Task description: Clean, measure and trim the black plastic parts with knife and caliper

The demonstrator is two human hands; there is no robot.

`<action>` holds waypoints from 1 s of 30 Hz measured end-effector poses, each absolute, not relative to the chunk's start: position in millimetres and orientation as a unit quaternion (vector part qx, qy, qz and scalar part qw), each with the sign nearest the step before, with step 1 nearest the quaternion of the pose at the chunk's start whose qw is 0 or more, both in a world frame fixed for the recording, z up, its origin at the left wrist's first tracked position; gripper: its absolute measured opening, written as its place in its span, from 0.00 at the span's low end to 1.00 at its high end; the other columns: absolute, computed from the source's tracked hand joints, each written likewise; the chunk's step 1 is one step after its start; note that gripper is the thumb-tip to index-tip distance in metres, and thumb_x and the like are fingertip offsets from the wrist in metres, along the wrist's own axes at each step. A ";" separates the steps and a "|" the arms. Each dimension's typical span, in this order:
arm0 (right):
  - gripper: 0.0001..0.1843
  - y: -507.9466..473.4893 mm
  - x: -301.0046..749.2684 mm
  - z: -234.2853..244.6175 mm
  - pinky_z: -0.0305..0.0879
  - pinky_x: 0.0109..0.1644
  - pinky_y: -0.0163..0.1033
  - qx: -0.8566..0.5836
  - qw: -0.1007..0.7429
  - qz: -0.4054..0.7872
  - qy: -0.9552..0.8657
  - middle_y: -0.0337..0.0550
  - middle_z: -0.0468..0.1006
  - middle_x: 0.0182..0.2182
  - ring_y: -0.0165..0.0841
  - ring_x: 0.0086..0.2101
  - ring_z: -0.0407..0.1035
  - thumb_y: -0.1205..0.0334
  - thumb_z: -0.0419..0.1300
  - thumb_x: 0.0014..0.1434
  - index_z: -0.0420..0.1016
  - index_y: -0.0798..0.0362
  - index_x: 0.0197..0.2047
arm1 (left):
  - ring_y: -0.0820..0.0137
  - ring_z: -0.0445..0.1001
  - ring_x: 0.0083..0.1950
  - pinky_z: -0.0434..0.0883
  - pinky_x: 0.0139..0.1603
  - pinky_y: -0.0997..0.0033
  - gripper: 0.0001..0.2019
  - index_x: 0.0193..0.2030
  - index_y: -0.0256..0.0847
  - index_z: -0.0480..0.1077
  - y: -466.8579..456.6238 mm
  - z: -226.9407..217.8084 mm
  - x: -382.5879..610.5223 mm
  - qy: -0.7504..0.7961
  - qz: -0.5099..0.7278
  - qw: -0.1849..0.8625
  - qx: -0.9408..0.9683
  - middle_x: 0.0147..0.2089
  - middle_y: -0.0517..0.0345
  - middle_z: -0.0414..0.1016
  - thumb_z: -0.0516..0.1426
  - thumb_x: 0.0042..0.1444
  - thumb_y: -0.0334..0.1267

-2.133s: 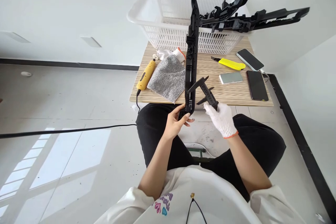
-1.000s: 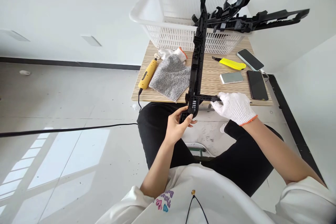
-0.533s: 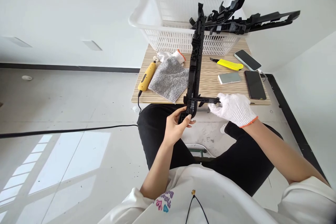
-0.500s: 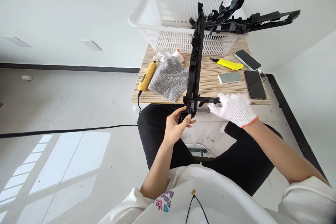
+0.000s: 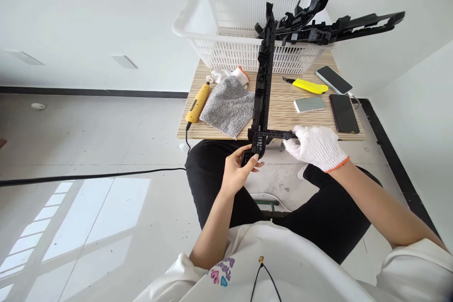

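My left hand [image 5: 238,168], bare, is closed around the near, curved end of a long black plastic trim piece [image 5: 262,75]. The piece extends away from me over the table, its far end in front of the basket. A narrow black caliper [image 5: 279,134] with fine markings along its bar lies crosswise over the near part of the piece. My right hand [image 5: 314,147], in a white knit glove with an orange cuff, is closed on the caliper's right end. The glove hides that end.
A white basket [image 5: 226,42] holding more black plastic parts [image 5: 318,33] stands at the table's back. On the wooden table [image 5: 283,120] lie a grey cloth [image 5: 228,106], corded yellow tool [image 5: 198,103], white glove [image 5: 242,75], yellow utility knife [image 5: 309,86], whetstone-like block [image 5: 309,104] and two phones [image 5: 344,113].
The caliper has shifted slightly against the plastic piece, and its small lower jaw shows less clearly. My right hand has moved very slightly; the left keeps its hold.
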State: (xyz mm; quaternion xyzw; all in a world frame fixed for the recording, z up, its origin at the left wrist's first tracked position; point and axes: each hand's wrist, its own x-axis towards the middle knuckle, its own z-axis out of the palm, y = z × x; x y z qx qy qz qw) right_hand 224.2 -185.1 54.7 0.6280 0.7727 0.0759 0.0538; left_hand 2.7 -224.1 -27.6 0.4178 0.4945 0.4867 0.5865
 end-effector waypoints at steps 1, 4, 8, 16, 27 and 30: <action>0.28 -185.1 224.3 55.0 0.39 0.27 0.39 0.628 0.056 0.077 0.772 0.48 0.76 0.21 0.41 0.25 0.72 0.42 0.45 0.63 0.77 0.53 0.36 | 0.60 0.84 0.32 0.81 0.26 0.72 0.27 0.52 0.33 0.74 -224.2 -28.4 2.6 0.493 0.486 0.587 0.419 0.45 0.45 0.82 0.68 0.52 0.51; 0.27 -185.6 224.5 55.4 0.39 0.27 0.39 0.632 0.056 0.078 0.769 0.48 0.77 0.22 0.41 0.25 0.72 0.42 0.45 0.63 0.77 0.53 0.35 | 0.60 0.84 0.32 0.81 0.26 0.72 0.27 0.52 0.33 0.74 -224.3 -29.0 2.6 0.488 0.486 0.591 0.420 0.44 0.45 0.82 0.68 0.52 0.51; 0.27 -185.8 225.8 56.3 0.39 0.28 0.39 0.636 0.048 0.075 0.767 0.49 0.77 0.22 0.40 0.25 0.72 0.42 0.46 0.63 0.77 0.54 0.35 | 0.60 0.84 0.31 0.81 0.26 0.72 0.28 0.52 0.32 0.74 -224.3 -27.0 2.9 0.489 0.487 0.592 0.416 0.43 0.45 0.82 0.69 0.52 0.51; 0.33 -182.8 229.6 63.6 0.40 0.28 0.38 0.639 0.055 0.086 0.763 0.51 0.74 0.20 0.41 0.24 0.71 0.37 0.44 0.62 0.78 0.56 0.35 | 0.60 0.84 0.31 0.80 0.26 0.72 0.28 0.52 0.31 0.74 -224.9 -27.7 3.6 0.494 0.485 0.591 0.414 0.42 0.45 0.82 0.69 0.52 0.51; 0.36 -184.2 226.9 61.8 0.41 0.28 0.38 0.660 0.048 0.068 0.747 0.51 0.75 0.20 0.41 0.24 0.71 0.33 0.45 0.61 0.79 0.56 0.33 | 0.59 0.84 0.31 0.80 0.26 0.69 0.29 0.51 0.32 0.74 -225.7 -22.9 5.8 0.498 0.476 0.593 0.416 0.41 0.45 0.83 0.68 0.50 0.53; 0.34 -184.6 226.3 60.0 0.40 0.28 0.39 0.649 0.039 0.072 0.757 0.51 0.74 0.19 0.40 0.24 0.70 0.35 0.46 0.61 0.79 0.55 0.32 | 0.59 0.84 0.31 0.80 0.26 0.69 0.29 0.52 0.32 0.74 -226.0 -23.5 5.6 0.493 0.478 0.593 0.420 0.41 0.45 0.82 0.68 0.51 0.53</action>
